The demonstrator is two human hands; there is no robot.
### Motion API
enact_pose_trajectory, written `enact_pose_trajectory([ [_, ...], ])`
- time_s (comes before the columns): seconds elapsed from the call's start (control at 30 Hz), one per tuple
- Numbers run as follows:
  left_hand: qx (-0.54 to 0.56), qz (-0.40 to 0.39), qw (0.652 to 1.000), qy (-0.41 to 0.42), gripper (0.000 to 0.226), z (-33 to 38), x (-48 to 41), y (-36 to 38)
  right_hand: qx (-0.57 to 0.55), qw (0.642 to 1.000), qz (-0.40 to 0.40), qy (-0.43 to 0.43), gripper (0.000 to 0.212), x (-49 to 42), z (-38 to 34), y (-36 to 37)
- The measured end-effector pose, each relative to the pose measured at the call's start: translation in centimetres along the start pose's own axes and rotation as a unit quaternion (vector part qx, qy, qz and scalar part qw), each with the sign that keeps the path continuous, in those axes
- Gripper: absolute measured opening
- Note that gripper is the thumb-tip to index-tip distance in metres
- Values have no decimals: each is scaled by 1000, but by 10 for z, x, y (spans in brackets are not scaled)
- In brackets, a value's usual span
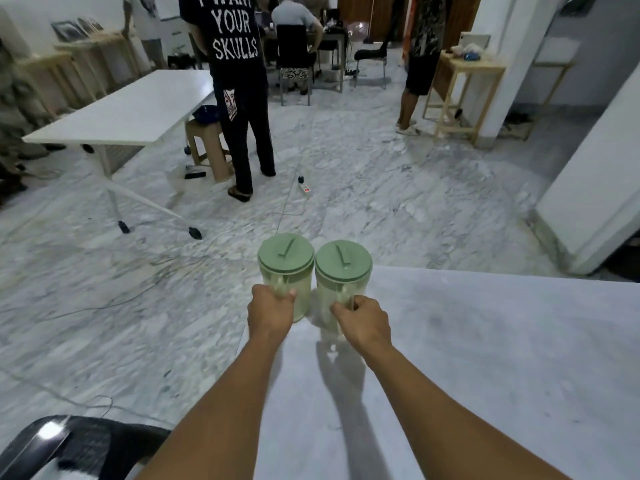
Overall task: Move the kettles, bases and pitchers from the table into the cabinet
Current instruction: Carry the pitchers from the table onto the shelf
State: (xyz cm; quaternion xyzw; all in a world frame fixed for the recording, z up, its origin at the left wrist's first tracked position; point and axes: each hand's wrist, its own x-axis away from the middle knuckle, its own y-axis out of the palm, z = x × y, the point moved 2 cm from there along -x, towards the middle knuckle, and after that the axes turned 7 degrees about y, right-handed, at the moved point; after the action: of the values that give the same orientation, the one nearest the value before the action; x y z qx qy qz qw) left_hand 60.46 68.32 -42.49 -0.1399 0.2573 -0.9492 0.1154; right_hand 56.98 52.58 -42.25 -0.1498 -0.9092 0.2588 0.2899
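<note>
Pitchers are in your hands — left hand closed on the handle of the left pitcher, right hand on the right pitcher, above the table corner. They look empty, light plastic — keep holding by handles, lids may slip.

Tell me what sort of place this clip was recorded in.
Probably a shared workroom or office, not a home kitchen: a white folding table, wooden stands along the walls, a power strip on the marble floor, and people standing or seated at a desk.
</note>
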Motion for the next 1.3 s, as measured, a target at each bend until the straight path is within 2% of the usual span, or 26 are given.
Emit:
enact_pose_trajectory([
  [0.13,35,-53,998,27,46,21,26,2,-28,999,31,6,29,18,6,-35],
  [0.33,89,-129,978,135,80,74,83,4,-69,992,108,-12,33,79,15,-109],
  [0.4,127,-150,967,164,85,92,103,6,-87,986,139,-19,35,105,21,-136],
  [0.47,150,-175,955,188,75,118,146,-2,-110,977,179,-25,38,134,33,-165],
  [0.57,177,-224,929,235,25,148,213,-4,-167,954,247,-19,45,184,59,-210],
  [0.63,189,-261,911,258,12,162,253,6,-203,934,294,-13,50,219,80,-239],
  [0.77,211,-336,868,298,17,189,351,33,-248,882,401,-1,60,293,132,-307],
  [0.83,217,-376,843,318,21,203,403,52,-269,845,462,11,53,330,159,-346],
  [0.93,226,-436,796,354,25,225,486,78,-295,785,544,27,49,386,204,-406],
  [1.07,233,-509,724,404,29,251,598,116,-290,724,623,55,49,462,268,-475],
  [1.17,256,-556,676,410,28,271,683,148,-282,673,681,61,43,510,314,-524],
  [1.3,263,-595,647,398,51,293,795,198,-261,640,720,56,42,564,378,-591],
])
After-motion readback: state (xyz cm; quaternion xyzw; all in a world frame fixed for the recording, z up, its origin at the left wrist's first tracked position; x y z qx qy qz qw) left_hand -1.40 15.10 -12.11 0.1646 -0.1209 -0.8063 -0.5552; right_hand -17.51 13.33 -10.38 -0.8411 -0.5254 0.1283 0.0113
